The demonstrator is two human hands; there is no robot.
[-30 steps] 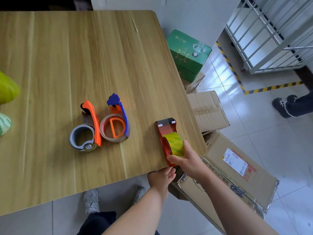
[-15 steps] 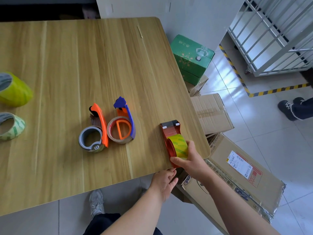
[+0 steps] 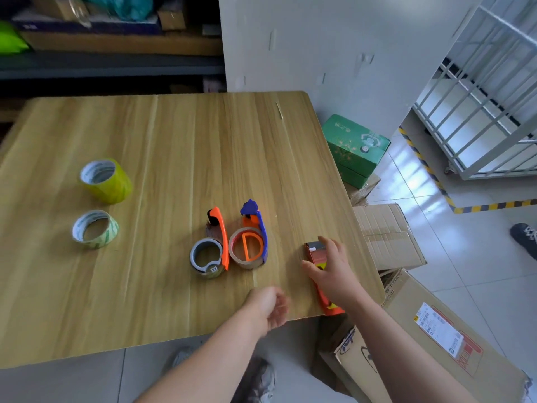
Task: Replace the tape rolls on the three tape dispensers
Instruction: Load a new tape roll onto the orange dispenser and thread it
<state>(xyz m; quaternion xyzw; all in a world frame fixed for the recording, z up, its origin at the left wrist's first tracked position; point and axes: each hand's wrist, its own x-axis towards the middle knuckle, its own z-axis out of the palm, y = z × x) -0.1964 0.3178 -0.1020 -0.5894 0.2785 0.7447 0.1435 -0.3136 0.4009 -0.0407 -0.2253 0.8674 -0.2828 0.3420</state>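
Note:
A red tape dispenser [image 3: 315, 252] with a yellow-green roll lies near the table's right front corner, its handle [image 3: 331, 308] sticking past the edge. My right hand [image 3: 331, 271] lies over it from above, thumb on its left side, hiding the roll. My left hand [image 3: 268, 306] is blurred over the front edge, fingers loosely curled and holding nothing. To the left lie an orange dispenser [image 3: 222, 239] with a grey-cored roll and a blue dispenser [image 3: 261, 228] with a brown roll. A thick yellow-green roll [image 3: 112, 187] and a thin pale roll [image 3: 112, 228] sit at the far left.
The wooden table [image 3: 174, 135] ends just right of the red dispenser. Beside it on the floor are a green box [image 3: 357, 146] and cardboard boxes [image 3: 386, 237] [image 3: 436, 344]. A white metal cage [image 3: 479, 112] and another person's shoe [image 3: 523, 237] are at the right.
My left hand rose from below the table edge to above it. My right hand slid forward over the red dispenser. The view tilted up, bringing both spare rolls fully into sight.

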